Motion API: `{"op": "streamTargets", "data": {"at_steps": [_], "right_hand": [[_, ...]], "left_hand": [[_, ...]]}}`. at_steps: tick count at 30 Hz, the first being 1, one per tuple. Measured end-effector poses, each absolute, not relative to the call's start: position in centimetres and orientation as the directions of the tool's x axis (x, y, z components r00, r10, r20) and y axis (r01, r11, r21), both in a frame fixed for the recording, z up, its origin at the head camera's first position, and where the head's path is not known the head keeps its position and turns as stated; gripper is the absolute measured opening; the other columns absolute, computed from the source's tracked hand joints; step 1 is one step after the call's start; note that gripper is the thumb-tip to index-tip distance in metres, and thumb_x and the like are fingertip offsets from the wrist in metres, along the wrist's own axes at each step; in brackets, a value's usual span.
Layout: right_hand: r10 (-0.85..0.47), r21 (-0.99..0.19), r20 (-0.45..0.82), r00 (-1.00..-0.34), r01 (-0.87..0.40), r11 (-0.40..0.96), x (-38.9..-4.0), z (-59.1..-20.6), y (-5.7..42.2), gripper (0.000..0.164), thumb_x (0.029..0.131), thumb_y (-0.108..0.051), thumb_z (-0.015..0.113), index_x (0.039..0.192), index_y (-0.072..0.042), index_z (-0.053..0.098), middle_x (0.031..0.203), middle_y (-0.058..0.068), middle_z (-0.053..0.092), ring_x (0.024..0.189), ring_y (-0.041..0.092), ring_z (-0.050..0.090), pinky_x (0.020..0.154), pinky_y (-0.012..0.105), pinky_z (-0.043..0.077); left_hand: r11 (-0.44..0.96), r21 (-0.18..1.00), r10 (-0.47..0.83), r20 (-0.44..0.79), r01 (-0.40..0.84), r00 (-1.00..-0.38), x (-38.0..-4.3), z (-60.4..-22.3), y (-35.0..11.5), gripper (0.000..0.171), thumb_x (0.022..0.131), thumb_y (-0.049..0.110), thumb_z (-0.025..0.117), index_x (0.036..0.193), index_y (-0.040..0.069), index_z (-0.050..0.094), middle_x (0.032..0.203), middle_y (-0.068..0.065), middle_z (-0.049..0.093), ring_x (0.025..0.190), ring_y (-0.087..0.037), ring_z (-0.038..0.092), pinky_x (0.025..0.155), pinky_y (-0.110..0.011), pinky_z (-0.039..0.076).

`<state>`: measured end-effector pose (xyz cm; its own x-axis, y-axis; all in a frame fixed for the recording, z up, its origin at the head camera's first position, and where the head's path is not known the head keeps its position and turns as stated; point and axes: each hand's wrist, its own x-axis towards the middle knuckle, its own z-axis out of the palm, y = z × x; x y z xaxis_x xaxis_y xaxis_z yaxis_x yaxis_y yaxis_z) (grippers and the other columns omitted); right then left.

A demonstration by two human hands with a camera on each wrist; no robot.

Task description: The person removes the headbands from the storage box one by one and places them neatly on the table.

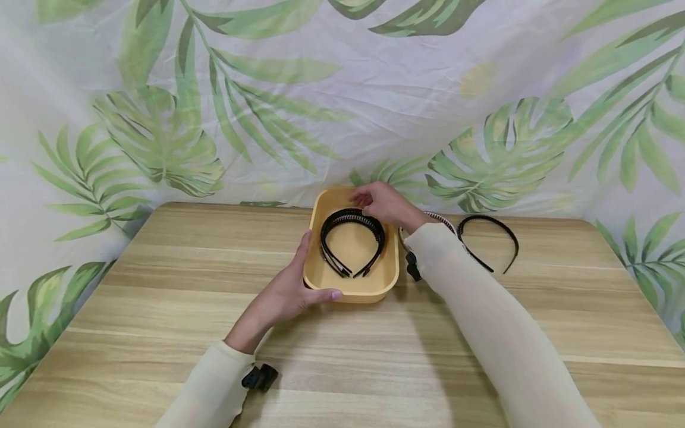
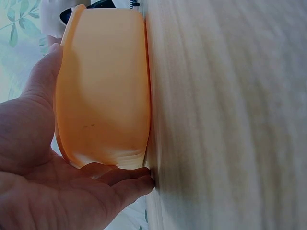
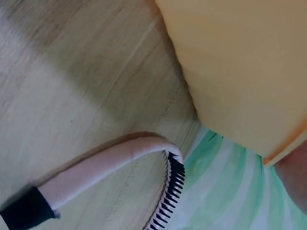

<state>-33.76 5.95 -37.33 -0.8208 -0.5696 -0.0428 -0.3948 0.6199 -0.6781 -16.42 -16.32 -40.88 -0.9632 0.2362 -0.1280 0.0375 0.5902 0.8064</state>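
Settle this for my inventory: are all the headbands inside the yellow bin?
No, a black headband lies on the wooden table, to the right of the yellow bin.

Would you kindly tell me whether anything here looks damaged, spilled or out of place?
Only one small oddity: the yellow container shows a few dark specks on its otherwise plain outer wall, possibly scuffs or dirt. I see nothing spilled or broken.

Left hand (image 2: 60,184) gripping the box (image 2: 105,67), thumb up along its rim, fingers wrapped against the next wall, fingertips right down by the table (image 2: 220,115)! Small dark specks (image 2: 89,126) dot the box's side, leafy cloth (image 2: 17,52) peeking in upper left.
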Motion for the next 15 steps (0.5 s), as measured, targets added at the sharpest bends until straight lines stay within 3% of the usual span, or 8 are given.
{"op": "streamTargets", "data": {"at_steps": [15], "right_hand": [[-0.574, -0.664, -0.024, -0.818, -0.416, 0.621, -34.04, -37.94, 5.95, 0.046, 0.093, 0.013, 0.053, 0.134, 0.001, 0.069, 0.127, 0.019, 0.072, 0.118, 0.034, 0.065, 0.104, 0.045, 0.052]], "left_hand": [[0.589, 0.807, 0.237, -0.121, 0.043, -0.964, -16.44, -40.84, -16.25, 0.133, 0.084, 0.040, 0.089, 0.169, 0.023, -0.012, 0.171, -0.026, 0.021, 0.146, -0.041, 0.045, 0.122, -0.056, 0.034]]}}
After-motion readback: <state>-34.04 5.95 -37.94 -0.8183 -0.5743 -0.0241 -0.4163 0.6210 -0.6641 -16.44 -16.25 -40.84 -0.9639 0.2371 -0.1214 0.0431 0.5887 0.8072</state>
